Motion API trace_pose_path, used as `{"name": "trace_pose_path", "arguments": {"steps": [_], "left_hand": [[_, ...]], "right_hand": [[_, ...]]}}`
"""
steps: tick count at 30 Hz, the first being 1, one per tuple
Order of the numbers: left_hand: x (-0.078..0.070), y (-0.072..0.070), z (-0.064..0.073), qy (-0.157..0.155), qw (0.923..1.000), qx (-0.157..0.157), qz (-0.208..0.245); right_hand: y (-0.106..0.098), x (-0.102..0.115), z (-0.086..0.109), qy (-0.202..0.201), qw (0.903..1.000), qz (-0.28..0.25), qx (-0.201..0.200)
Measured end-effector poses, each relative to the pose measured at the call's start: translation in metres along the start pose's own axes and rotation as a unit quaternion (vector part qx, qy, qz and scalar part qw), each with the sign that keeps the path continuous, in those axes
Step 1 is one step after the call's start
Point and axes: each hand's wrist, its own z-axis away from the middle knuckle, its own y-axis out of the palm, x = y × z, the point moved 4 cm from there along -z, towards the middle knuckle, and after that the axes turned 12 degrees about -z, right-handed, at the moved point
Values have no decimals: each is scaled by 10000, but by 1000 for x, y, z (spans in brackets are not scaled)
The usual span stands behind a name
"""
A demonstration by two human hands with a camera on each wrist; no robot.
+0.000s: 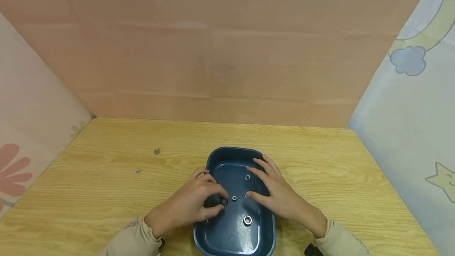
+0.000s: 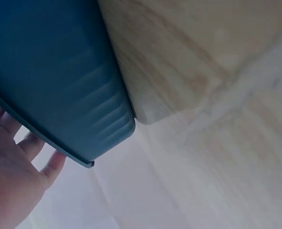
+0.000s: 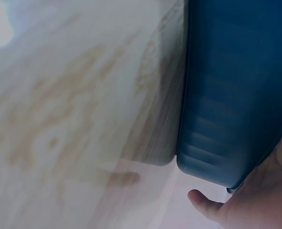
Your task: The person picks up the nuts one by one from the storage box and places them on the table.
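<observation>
Left hand pinches a dark nut over the blue tray

The left hand [image 1: 197,197] holds a dark hexagonal nut [image 1: 223,201] between thumb and fingertip, above the left side of a blue, round-cornered plastic tray [image 1: 232,155] on a light wood-grain tabletop [image 1: 330,173]. The right hand [image 1: 281,196] is spread wide across the tray's right rim, nothing in its grasp, its thumb tip just beside a tiny silvery metal nut [image 1: 246,196]. Also inside the tray are a small silvery nut [image 1: 234,198] near the dark one, a medium silvery nut [image 1: 247,177] toward the far end and a large shiny metal nut [image 1: 247,220] nearer the person. Left of the tray, well apart from it, lie a silvery metal nut [image 1: 156,151] and a smaller metal piece [image 1: 138,171], its shape too small to tell
</observation>
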Motion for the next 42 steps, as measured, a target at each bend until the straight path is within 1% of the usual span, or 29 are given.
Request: {"name": "trace_pose_path", "arguments": {"steps": [8,12,19,22,25,28,30,32,38,42], "left_hand": [[7,-9,1,-125,9990,-314,-305],[11,-13,2,-150,9971,-579,-461],[17,-19,0,-270,9938,-880,-621],[21,-23,-1,-296,9897,-1130,-828],[28,-27,0,-279,9837,-1459,-1012],[35,-30,0,-275,9781,-1754,-1084],[40,-31,1,-294,9758,-1863,-1104],[46,-32,1,-360,9749,-1903,-1094],[66,-32,-1,-547,9750,-1886,-1044],[80,-31,-1,-766,9741,-1846,-1054]], "right_hand": [[1,1,1,-64,10000,55,-37],[1,1,1,-58,10000,59,-31],[1,1,0,-40,10000,42,-44],[1,1,0,-34,10000,40,-47],[1,1,0,-59,9999,58,-70],[0,1,1,-105,9999,76,-108],[0,2,1,-132,9998,85,-127],[0,2,1,-136,9998,82,-132],[1,2,1,-114,9998,60,-118],[0,2,1,-112,9998,68,-133]]}}
